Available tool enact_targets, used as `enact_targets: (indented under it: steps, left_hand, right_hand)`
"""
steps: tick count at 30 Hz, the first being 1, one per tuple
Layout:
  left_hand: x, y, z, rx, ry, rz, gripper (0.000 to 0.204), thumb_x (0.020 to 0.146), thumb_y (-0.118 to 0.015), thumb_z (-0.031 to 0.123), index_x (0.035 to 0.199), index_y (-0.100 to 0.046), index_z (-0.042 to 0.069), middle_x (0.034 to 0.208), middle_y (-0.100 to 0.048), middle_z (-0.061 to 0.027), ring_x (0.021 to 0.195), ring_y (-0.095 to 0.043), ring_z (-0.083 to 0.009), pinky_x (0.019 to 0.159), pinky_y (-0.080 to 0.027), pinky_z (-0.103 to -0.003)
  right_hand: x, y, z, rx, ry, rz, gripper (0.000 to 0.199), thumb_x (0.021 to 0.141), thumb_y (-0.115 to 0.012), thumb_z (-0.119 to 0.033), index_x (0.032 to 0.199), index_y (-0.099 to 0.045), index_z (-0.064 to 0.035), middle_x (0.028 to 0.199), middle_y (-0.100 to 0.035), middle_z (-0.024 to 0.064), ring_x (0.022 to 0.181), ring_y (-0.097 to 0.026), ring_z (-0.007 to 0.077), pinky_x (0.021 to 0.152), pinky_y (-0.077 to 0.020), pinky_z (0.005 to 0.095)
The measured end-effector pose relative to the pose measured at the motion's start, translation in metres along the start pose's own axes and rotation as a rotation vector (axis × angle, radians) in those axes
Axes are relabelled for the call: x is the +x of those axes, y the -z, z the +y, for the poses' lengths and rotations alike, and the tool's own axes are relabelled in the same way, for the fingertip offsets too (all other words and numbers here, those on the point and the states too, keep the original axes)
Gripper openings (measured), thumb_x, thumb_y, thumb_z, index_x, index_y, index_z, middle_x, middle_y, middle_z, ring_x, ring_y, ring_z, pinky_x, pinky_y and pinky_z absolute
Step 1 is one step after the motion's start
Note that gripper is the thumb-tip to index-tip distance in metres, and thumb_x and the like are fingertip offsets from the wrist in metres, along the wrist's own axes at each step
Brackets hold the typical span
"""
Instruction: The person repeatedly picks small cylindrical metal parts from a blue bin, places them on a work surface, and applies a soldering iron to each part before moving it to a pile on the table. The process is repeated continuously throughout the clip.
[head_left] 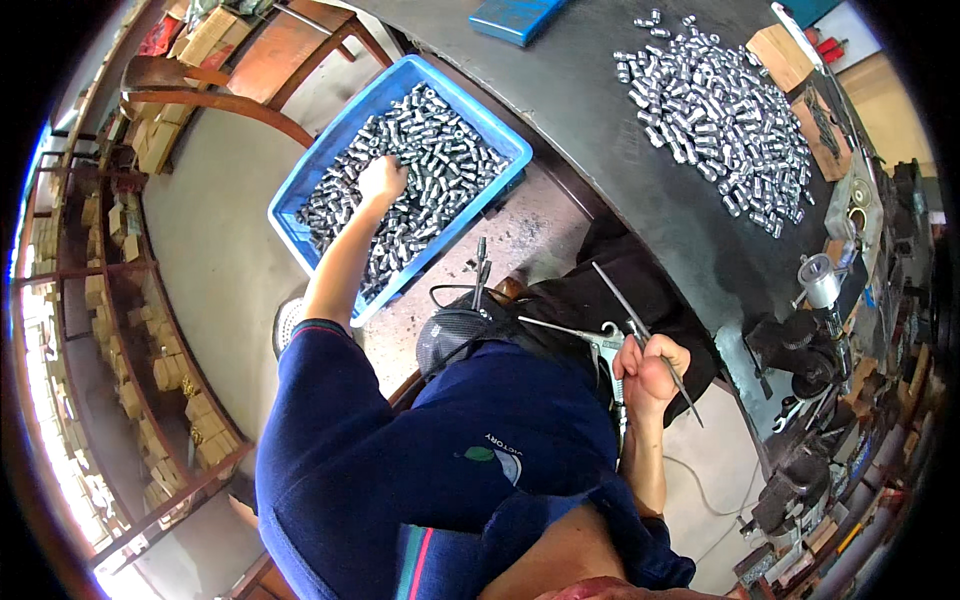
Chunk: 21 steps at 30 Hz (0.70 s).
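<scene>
My left hand (383,181) is down among small metal fittings (437,150) in a blue plastic bin (478,108) at the left. Its fingers look curled; their tips are hidden, and I cannot make out what they hold. In front of my body, my right hand (652,368) is wrapped round a thin dark file (617,293), which slants past both sides of the fist and ends in a point. Right beside that hand is an air blow gun (603,340) with a long thin nozzle; whether my fingers touch it I cannot tell.
A dark table (570,110) at the right carries a large pile of shiny fittings (720,125) and a blue box (515,18). Tools and a grey metal machine part (820,281) crowd the right side. A wooden chair (215,98) and shelves of boxes (130,300) stand left.
</scene>
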<state>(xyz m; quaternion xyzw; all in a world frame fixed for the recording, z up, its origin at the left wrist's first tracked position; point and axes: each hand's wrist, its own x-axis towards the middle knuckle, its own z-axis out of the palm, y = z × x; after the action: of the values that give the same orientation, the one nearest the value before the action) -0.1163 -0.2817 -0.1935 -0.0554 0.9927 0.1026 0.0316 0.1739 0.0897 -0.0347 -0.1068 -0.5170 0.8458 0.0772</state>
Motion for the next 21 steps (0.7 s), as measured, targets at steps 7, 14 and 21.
enact_targets:
  steps: [7, 14, 21]
  left_hand:
    - [-0.008, -0.007, 0.011, 0.095, -0.043, -0.013, 0.018, 0.070, -0.060, 0.020, 0.085, -0.067, 0.011, 0.085, -0.066, -0.0147, 0.082, -0.064, -0.0316, 0.073, -0.050, -0.041]
    - [-0.017, 0.001, 0.012, 0.042, -0.008, -0.023, 0.015, 0.067, -0.061, 0.023, 0.077, -0.063, 0.011, 0.080, -0.065, -0.0136, 0.077, -0.064, -0.0305, 0.071, -0.051, -0.041]
    - [-0.023, 0.023, 0.018, -0.077, -0.101, -0.057, 0.016, 0.066, -0.062, 0.019, 0.075, -0.063, 0.006, 0.076, -0.065, -0.0154, 0.071, -0.065, -0.0268, 0.065, -0.051, -0.036]
  right_hand:
    - [-0.004, 0.005, 0.003, 0.007, -0.035, 0.052, 0.045, 0.073, -0.064, -0.029, 0.051, -0.031, -0.0081, 0.050, -0.038, 0.0051, 0.045, -0.035, 0.0117, 0.040, -0.0330, 0.0255]
    - [-0.008, 0.004, 0.006, 0.023, -0.023, 0.061, 0.028, 0.070, -0.048, -0.010, 0.051, -0.028, -0.0093, 0.049, -0.033, 0.0035, 0.046, -0.032, 0.0111, 0.040, -0.0327, 0.0256]
    - [-0.013, 0.004, 0.007, -0.019, -0.019, 0.040, 0.045, 0.073, -0.062, -0.029, 0.051, -0.029, -0.0093, 0.049, -0.036, 0.0038, 0.045, -0.035, 0.0114, 0.040, -0.0336, 0.0258]
